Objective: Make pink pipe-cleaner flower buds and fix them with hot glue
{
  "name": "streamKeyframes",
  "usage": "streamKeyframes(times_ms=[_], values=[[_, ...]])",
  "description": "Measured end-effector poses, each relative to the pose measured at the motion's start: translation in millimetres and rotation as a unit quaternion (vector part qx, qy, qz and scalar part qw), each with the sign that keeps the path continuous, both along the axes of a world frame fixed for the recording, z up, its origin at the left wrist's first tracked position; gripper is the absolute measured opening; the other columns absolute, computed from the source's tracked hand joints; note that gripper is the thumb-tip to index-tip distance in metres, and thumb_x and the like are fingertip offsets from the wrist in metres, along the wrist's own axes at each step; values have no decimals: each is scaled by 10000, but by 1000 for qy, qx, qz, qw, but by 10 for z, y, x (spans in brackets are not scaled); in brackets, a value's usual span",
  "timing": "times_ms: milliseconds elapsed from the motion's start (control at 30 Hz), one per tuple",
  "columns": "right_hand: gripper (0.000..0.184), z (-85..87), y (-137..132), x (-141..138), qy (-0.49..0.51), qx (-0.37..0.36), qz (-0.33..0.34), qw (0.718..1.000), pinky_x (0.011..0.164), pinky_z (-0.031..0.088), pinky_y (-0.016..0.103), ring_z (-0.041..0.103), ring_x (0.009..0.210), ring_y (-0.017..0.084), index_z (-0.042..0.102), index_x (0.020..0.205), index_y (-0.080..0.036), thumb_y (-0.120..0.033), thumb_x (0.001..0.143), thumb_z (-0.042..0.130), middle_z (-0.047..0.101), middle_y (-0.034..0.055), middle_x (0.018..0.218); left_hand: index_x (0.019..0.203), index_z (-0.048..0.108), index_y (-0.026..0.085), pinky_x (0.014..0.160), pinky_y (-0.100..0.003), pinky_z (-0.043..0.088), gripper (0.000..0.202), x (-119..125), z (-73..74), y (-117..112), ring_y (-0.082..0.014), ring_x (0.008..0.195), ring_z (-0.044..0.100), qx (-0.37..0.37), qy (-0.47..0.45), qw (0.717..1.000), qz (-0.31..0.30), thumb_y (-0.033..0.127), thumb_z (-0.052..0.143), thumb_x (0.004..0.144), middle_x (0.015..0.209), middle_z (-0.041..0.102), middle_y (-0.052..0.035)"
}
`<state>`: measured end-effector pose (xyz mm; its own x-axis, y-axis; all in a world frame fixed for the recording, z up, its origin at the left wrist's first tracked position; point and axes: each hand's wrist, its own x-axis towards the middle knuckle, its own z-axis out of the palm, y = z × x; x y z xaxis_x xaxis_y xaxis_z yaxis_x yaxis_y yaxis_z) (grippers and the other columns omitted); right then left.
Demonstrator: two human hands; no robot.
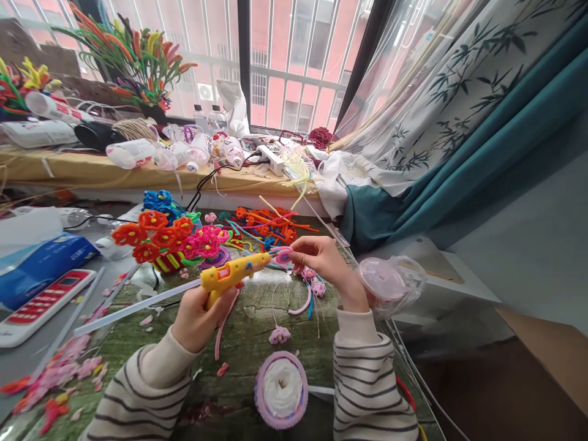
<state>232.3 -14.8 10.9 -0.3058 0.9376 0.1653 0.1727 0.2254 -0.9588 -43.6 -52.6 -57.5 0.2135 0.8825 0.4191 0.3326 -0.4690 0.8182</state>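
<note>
My left hand (198,313) is wrapped round the handle of a yellow hot glue gun (233,271), with a long white glue stick (138,307) sticking out of its back end. The gun's nozzle points right, close to a small pink coiled disc (283,256). Thumb and fingers of my right hand (325,262) pinch that disc at its right side; whether nozzle and disc touch I cannot tell. Small pink flowers (317,286) lie below my right hand. Nearer to me are a pink flower on a thin stem (280,334) and a pink-rimmed round holder with white yarn (282,388).
Orange, blue and pink pipe-cleaner flowers (154,233) stand left of the glue gun, with loose orange pipe cleaners (271,223) behind. A red-and-white calculator (46,306) and a blue tissue pack (50,260) lie left. Bottles (131,153) crowd the sill. A clear plastic tub (383,278) is right.
</note>
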Motion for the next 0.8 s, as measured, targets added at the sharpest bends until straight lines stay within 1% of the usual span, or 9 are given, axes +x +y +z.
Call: streamKeyframes(times_ms=[67,200,433,600,800], values=[[383,17,-10,-20,-6,3,-2,1000,521,478,251,621,576,154,709,828,-159,-526,730,758,663,30,678,949,679,211,300,-233,305,311,-1,-2,-3,-93,310,366,15,15,1000,5,436,464,954,404,424,62],[388,46,-31,-53,-18,3,-4,1000,519,470,249,616,565,149,718,825,-161,-532,720,763,671,27,689,936,674,203,328,-219,336,289,-15,-10,-1,-93,331,390,43,31,998,13,415,478,950,392,417,68],[384,77,-45,-96,-24,9,8,1000,502,455,245,604,559,150,722,791,-160,-535,718,761,668,28,674,933,661,215,309,-213,313,254,-11,-9,-7,-78,315,332,14,-2,1000,-6,403,491,950,402,362,80],[359,96,-46,-112,-19,13,15,1000,504,448,243,596,559,147,718,784,-156,-509,732,761,662,28,667,902,657,233,319,-220,324,251,-17,-32,3,-85,320,343,19,2,1000,-2,417,493,947,401,374,79],[367,100,-52,-111,-29,23,13,999,492,436,240,584,547,141,719,782,-158,-520,737,754,661,27,662,850,643,194,345,-218,332,329,-29,-47,5,-92,341,372,17,18,1000,3,458,472,948,385,384,72]])
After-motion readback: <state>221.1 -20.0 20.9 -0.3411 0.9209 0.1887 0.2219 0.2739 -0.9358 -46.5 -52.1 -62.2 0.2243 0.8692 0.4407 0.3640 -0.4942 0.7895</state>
